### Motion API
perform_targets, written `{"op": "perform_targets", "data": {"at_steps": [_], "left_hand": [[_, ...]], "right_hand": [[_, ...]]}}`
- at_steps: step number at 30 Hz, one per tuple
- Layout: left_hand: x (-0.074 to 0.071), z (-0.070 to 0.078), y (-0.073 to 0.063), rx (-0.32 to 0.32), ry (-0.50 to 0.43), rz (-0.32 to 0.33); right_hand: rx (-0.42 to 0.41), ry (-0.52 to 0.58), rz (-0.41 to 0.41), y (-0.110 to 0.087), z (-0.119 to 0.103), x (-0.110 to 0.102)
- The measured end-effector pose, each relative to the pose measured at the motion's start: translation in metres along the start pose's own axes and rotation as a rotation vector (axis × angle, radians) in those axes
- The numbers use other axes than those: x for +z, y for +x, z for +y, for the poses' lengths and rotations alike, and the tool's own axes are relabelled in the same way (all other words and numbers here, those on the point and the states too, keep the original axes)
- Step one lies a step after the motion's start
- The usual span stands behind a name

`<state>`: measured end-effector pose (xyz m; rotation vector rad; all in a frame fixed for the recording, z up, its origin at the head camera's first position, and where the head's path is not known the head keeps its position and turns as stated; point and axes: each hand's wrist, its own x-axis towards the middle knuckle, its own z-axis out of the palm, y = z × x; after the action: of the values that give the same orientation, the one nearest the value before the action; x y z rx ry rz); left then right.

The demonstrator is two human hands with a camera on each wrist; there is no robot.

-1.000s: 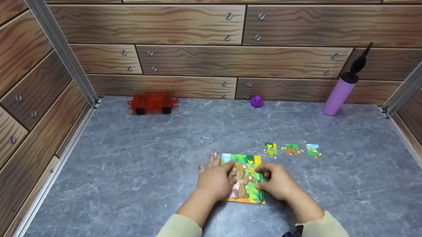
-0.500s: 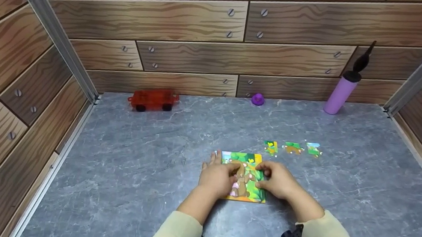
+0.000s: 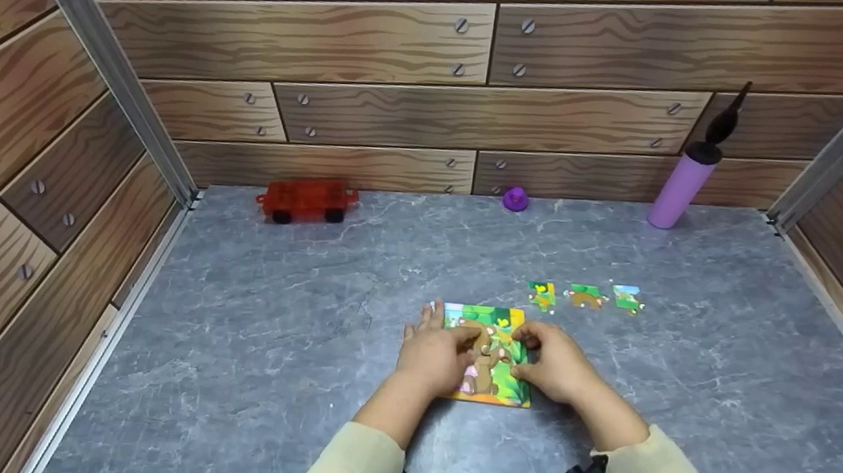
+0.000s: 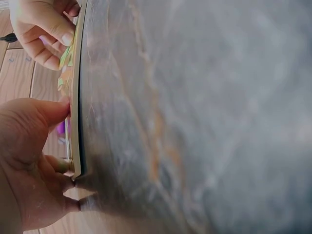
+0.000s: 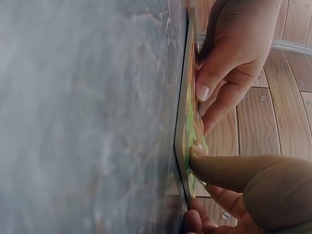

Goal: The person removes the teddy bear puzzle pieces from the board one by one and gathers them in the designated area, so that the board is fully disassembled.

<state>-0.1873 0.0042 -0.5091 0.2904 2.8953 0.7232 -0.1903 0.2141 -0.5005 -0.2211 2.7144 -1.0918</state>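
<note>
In the head view a thin square jigsaw puzzle (image 3: 485, 388) with a brown bear on green lies on the grey tabletop. Across its left side lies my left hand (image 3: 433, 358), outer fingers stretched over the edge, thumb and forefinger on the picture. At the right side my right hand (image 3: 551, 361) pinches a green puzzle piece (image 5: 199, 134) between thumb and fingers; in the right wrist view that piece stands slightly raised from the board. Three loose puzzle pieces lie beyond the board: one with yellow (image 3: 541, 295), one brown and green (image 3: 586, 296), one blue and green (image 3: 626, 298).
At the back wall stand a red toy wagon (image 3: 308, 200) on the left, a small purple rubber duck (image 3: 515, 199) in the middle and a purple hand pump (image 3: 677, 189) with a black nozzle on the right. Wood-patterned walls (image 3: 376, 45) enclose the tabletop.
My left outer fingers have drawn slightly closer together and the hand has shifted a little right. The right hand stays almost still at the board's right side.
</note>
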Motion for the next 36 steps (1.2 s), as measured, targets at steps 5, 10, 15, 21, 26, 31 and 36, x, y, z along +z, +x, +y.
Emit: {"op": "perform_targets", "data": {"at_steps": [5,10,15,21,26,31,36], "left_hand": [[-0.001,-0.001,-0.001,0.011,-0.01,0.004],[-0.002,-0.001,-0.001,-0.001,-0.026,-0.005],[-0.003,-0.001,-0.002,0.003,-0.033,-0.006],[-0.001,-0.001,-0.001,0.011,-0.027,-0.001],[0.0,-0.001,-0.001,0.008,-0.023,-0.006],[0.0,-0.002,-0.001,0.01,-0.028,-0.001],[0.0,-0.003,-0.001,0.018,-0.027,0.003]], "right_hand": [[-0.017,0.023,0.007,0.0,-0.001,0.0],[-0.067,0.066,0.009,0.0,0.0,0.0],[-0.083,0.057,0.008,0.0,0.0,0.0],[-0.077,0.046,0.007,0.001,0.0,-0.001],[-0.077,0.089,0.035,0.001,0.005,-0.004],[-0.151,0.138,0.093,0.0,0.011,-0.014],[-0.221,0.14,0.182,-0.002,0.021,-0.035]]}}
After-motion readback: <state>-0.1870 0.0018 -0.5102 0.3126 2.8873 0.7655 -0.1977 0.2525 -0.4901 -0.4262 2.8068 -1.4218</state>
